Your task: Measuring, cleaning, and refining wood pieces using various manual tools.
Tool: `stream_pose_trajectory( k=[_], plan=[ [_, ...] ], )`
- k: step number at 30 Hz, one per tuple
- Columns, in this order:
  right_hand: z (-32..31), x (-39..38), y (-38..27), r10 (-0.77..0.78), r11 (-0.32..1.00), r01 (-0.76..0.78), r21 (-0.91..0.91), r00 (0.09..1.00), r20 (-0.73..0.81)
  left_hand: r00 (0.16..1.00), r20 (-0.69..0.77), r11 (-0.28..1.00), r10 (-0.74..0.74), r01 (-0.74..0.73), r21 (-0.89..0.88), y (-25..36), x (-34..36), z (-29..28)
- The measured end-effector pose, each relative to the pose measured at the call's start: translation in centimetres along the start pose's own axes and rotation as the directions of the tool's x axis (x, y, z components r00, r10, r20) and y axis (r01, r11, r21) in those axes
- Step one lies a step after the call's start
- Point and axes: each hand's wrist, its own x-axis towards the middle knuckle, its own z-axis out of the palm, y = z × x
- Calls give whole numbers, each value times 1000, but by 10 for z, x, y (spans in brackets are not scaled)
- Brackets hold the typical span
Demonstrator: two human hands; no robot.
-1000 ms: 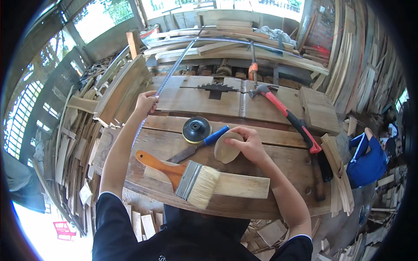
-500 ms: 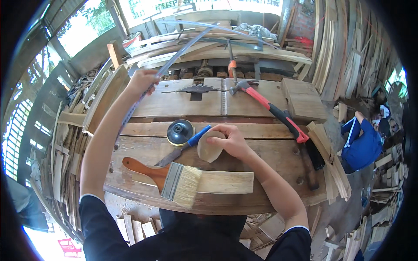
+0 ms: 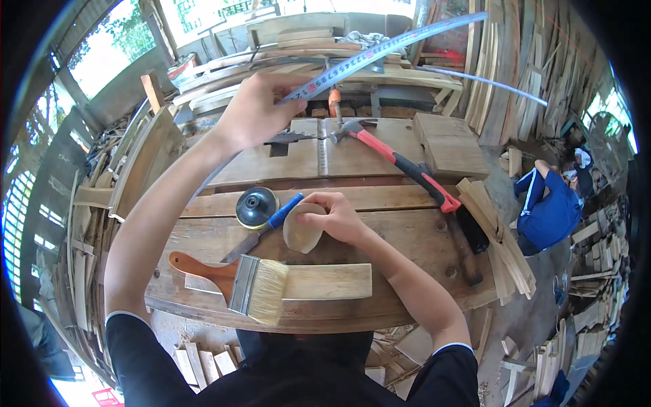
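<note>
My left hand (image 3: 261, 108), raised over the far side of the bench, grips a pale blue measuring tape (image 3: 386, 49). One length arcs up and to the right, and another part trails down behind my forearm. My right hand (image 3: 337, 216) pinches a thin round beige disc (image 3: 302, 229), tilted above the bench. Just left of the disc lie a blue-handled tool (image 3: 285, 211) with a flat metal blade and a round black pad (image 3: 257, 207) with a yellowish rim. In front, a wide paintbrush (image 3: 261, 290) rests across a pale wooden strip (image 3: 329, 281).
A red and black hammer (image 3: 400, 163) lies on the bench (image 3: 203, 237) to the right, near a dark wooden-handled tool (image 3: 468, 261). A thick wood block (image 3: 447, 146) sits farther back. Stacked boards line the walls. A person in blue (image 3: 553, 210) crouches at right.
My left hand has moved nearer and to the right with the tape, whose free length now sweeps up to the right. My right hand still holds the disc. The whole view has shifted slightly.
</note>
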Motion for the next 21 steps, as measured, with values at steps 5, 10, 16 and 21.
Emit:
stream_pose_trajectory(
  k=[5,10,16,21],
  plan=[
    [1,-3,-5,8,1000,-7,23,1000,-21,996,15,991,-93,91,97,-19,-24,-19],
    [1,-3,-4,37,998,-36,45,999,-17,993,-24,989,-117,118,88,-36,-50,-35],
    [-1,-3,-5,18,1000,-18,-4,1000,2,980,-70,981,-186,189,34,-66,-99,-58],
    [0,0,2,8,1000,-9,-13,998,-55,917,-98,910,-387,397,122,-119,-178,-56]
  ],
)
